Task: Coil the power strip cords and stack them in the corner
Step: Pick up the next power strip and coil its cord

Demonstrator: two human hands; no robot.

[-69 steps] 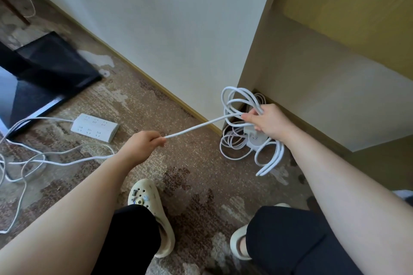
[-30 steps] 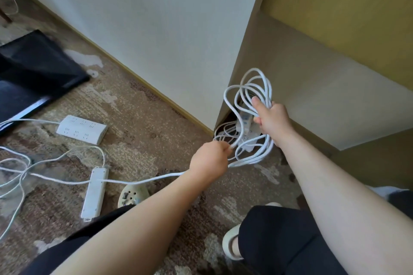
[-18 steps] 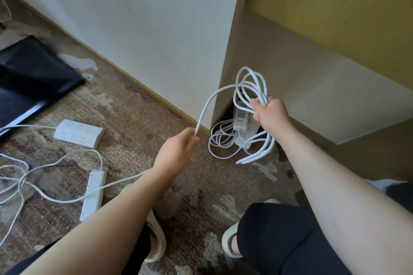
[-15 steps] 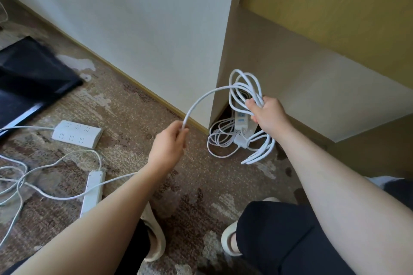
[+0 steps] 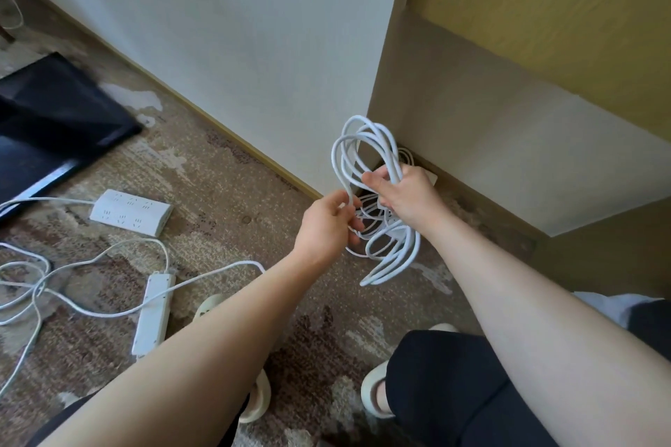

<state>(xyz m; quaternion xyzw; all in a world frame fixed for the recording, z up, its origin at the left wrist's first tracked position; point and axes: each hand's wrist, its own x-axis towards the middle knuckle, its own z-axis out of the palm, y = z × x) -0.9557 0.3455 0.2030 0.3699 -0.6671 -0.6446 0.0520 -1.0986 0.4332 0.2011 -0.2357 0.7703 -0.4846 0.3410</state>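
My right hand (image 5: 408,194) grips a bundle of white cord loops (image 5: 365,149) in front of the corner where the white wall meets a wooden cabinet. Loops stick up above the hand and hang below it (image 5: 394,258). My left hand (image 5: 326,225) pinches the same cord just left of the bundle. From it the free cord (image 5: 218,270) trails left across the carpet to a narrow white power strip (image 5: 154,312). More coiled cord lies on the floor in the corner behind my hands, mostly hidden.
A wider white power strip (image 5: 130,212) lies on the patterned carpet to the left, with loose white cords (image 5: 32,283) tangled beyond it. A black flat panel (image 5: 47,120) lies at the far left. My knees and pale shoes (image 5: 374,396) are below.
My left hand has brought a length of cord from out at the left up to the bundle in my right hand. The narrow power strip has been dragged nearer.
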